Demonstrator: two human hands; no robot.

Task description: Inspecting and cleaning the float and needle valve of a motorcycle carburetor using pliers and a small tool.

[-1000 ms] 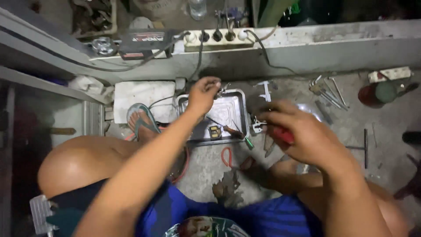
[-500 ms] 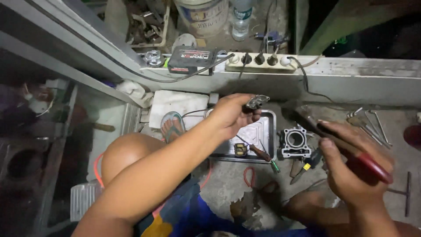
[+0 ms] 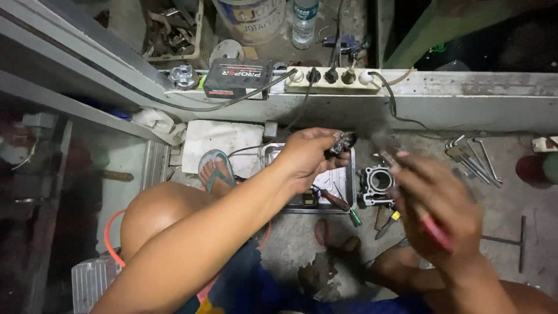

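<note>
My left hand [image 3: 305,157] pinches a small dark metal part [image 3: 342,142] in closed fingertips, just above the shallow rectangular steel tray [image 3: 343,180]. In that tray I see a wooden-handled screwdriver [image 3: 329,197] and a small yellow-and-black block [image 3: 309,199]. My blurred right hand [image 3: 436,203] is wrapped around a red-handled tool [image 3: 433,229], near the grey metal engine cylinder [image 3: 379,184] beside the tray.

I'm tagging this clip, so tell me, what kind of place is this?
Likely a small engine repair workshop, worked on the floor: an engine cylinder, a metal parts tray, hex keys, and a small part in the left hand.
</note>
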